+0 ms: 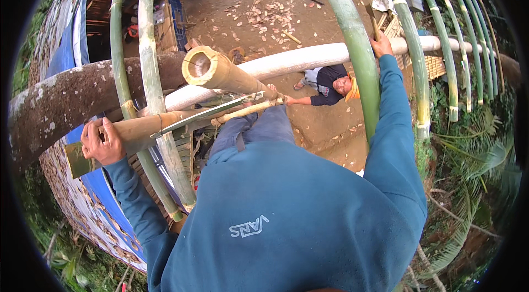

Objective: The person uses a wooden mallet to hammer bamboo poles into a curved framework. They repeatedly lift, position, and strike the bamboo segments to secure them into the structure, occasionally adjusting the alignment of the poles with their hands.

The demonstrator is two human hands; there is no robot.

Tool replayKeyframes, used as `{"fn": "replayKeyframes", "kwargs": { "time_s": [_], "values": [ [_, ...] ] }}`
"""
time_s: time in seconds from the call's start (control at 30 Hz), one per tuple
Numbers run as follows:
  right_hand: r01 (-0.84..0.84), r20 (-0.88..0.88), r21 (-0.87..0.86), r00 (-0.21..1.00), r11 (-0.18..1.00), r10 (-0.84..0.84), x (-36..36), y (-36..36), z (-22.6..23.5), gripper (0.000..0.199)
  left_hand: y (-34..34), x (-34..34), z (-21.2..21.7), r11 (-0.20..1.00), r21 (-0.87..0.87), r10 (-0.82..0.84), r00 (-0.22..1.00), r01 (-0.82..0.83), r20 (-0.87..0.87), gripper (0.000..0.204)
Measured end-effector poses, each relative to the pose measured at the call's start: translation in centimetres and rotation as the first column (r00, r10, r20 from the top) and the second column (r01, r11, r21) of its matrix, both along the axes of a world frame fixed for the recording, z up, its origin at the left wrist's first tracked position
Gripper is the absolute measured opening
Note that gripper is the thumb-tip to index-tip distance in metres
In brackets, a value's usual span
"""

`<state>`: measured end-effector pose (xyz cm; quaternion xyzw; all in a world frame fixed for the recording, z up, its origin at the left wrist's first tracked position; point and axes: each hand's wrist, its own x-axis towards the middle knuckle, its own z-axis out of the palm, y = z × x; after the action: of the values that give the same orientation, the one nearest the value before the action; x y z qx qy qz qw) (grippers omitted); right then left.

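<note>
At the left, my left hand [103, 140] is closed over the end of a thick tan bamboo beam [132, 129]. A split bamboo strip [212, 109] lies along that beam, near an upright bamboo post [223, 71] with a hollow cut top. My right hand [381, 47], beside a thick green bamboo pole [350, 27], is closed round the wooden handle of a tool [374, 23] with a dark flat head; its exact kind is unclear. Below, a co-worker's hand [290, 100] reaches to a thinner bamboo piece [250, 110] near my legs.
A co-worker [329, 84] in an orange hat stands on the ground far below. A pale horizontal pole [297, 60] runs across under several green bamboo poles [405, 22]. At left are a thick trunk [60, 93] and a blue tarp [63, 60]; palm fronds [474, 165] grow at right.
</note>
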<state>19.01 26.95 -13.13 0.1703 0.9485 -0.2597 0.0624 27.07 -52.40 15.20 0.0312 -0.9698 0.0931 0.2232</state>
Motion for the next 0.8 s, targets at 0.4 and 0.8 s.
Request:
{"fn": "replayKeyframes", "kwargs": {
  "time_s": [0.4, 0.8],
  "values": [
    [0.205, -0.18, 0.054, 0.965, 0.977, -0.192, -0.4, -2.4, 3.6, 0.036, 1.8, -1.0, -0.1, 0.985, 0.169, -0.022, 0.998, 0.032, -0.063, 0.018],
    [0.191, -0.156, -0.725, 0.891, 0.662, -0.428, 11.9, -30.3, 16.4, 0.03, 3.3, -0.6, 1.2, 0.961, 0.272, -0.007, 0.988, 0.048, -0.151, 0.021]
  ]
}}
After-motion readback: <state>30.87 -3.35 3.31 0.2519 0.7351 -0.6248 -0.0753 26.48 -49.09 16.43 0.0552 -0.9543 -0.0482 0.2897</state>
